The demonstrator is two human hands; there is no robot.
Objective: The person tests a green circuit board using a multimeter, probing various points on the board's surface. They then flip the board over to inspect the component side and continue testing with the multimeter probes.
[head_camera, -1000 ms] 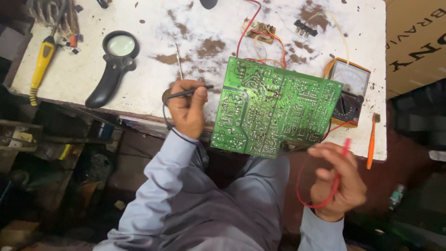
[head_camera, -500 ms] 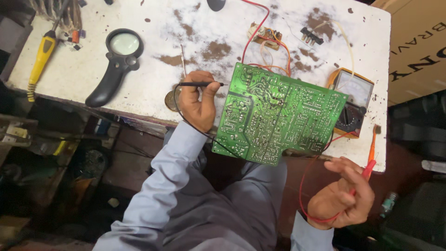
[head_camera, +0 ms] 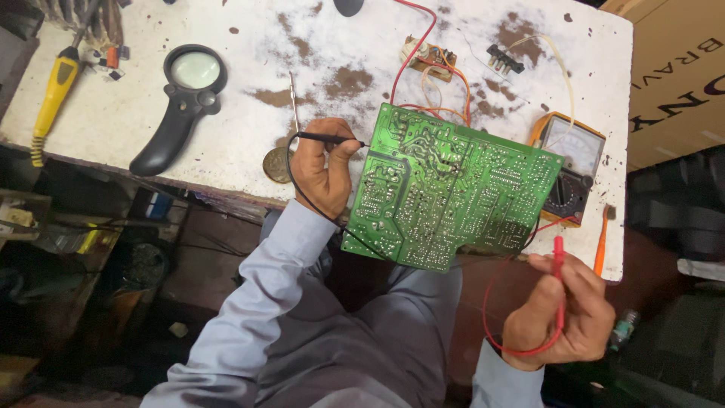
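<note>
At the near edge of the stained white workbench (head_camera: 151, 128), a green circuit board (head_camera: 445, 189) lies solder side up, tilted, its lower corner hanging past the bench edge over the person's lap. Left hand (head_camera: 323, 168) pinches a black test probe (head_camera: 326, 139) between thumb and fingers, fingers clamped on the shaft, tip pointing right and just touching or just short of the board's left edge; cannot tell which. Black lead curls down past the wrist. Right hand (head_camera: 560, 316) is off the bench, below the board's lower right corner, fingers closed around a red test probe (head_camera: 559, 261) with its red lead (head_camera: 513, 340) looped under the palm; probe stands roughly upright, tip apart from the board.

An analog multimeter (head_camera: 570, 166) sits just beyond the board's right edge, partly hidden by it. Black-handled magnifier (head_camera: 181, 106) lies well left; yellow screwdriver (head_camera: 51, 94) at far left edge. Small wired component board (head_camera: 430, 54) sits behind, orange-handled tool (head_camera: 601, 242) at right bench edge, round coin-like disc (head_camera: 276, 163) beside left hand.

Judgement: probing is half set up, black side placed, red not yet on. To do it well: steady the black tip on one pad, bring the red tip down onto a single solder joint without bridging neighbours, keep leads clear of the board, keep the meter face in sight. The overhanging board could tip if pressed hard.
</note>
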